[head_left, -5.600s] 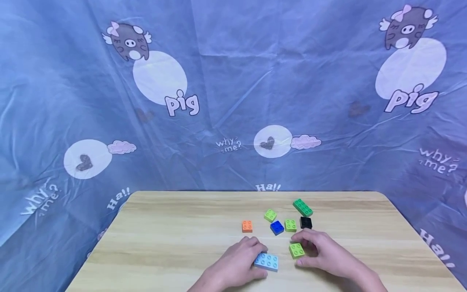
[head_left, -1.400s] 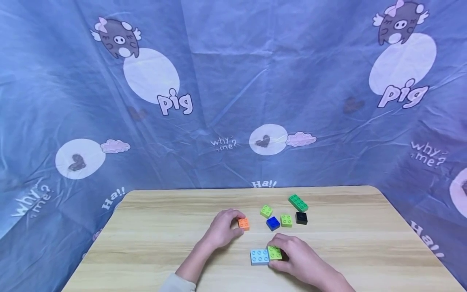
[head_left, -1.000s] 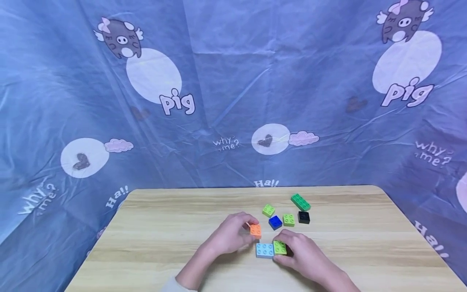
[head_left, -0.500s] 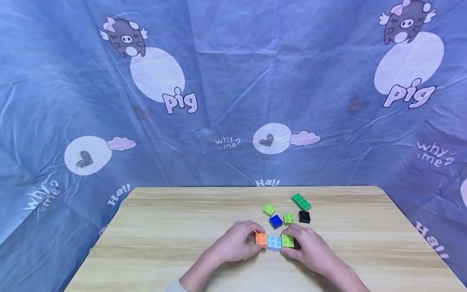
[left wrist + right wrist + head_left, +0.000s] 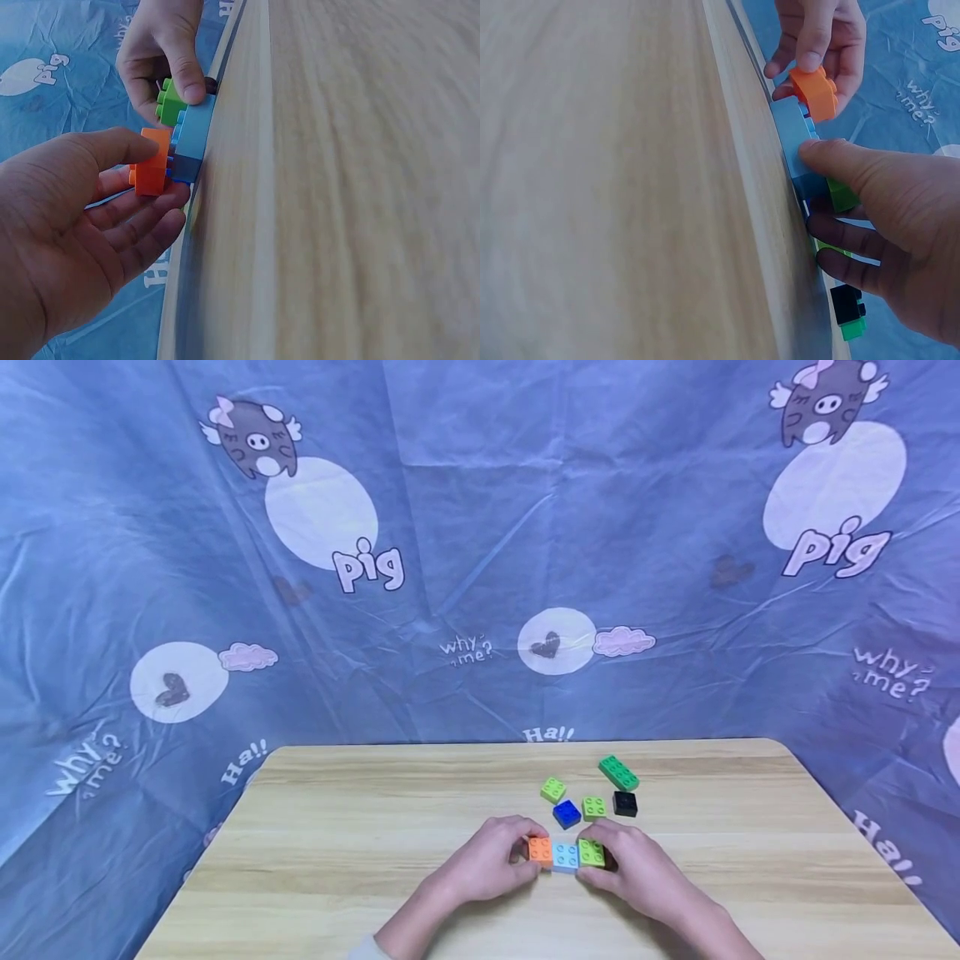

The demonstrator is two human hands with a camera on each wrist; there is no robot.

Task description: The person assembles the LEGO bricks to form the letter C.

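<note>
My left hand (image 5: 491, 860) pinches a square orange brick (image 5: 539, 850) between thumb and fingers. It sits over the left end of a light blue eight-stud brick (image 5: 565, 857), and in the right wrist view the orange brick (image 5: 815, 94) looks tilted; whether its studs are locked in, I cannot tell. On the light blue brick's right end is a lime green brick (image 5: 591, 852). My right hand (image 5: 637, 868) grips that end, its thumb lying on the side of the light blue brick (image 5: 789, 135). The right hand's fingers partly hide the lime brick.
Just beyond the hands lie a dark blue brick (image 5: 567, 814), a lime brick (image 5: 594, 807), another lime brick (image 5: 552, 789), a black brick (image 5: 625, 803) and a long green brick (image 5: 618, 772). A blue printed cloth (image 5: 465, 552) hangs behind the wooden table (image 5: 337, 827).
My left hand let go of the light blue brick, picked up the orange brick and brought it over that brick's left end. The right hand put its lime brick on the right end.
</note>
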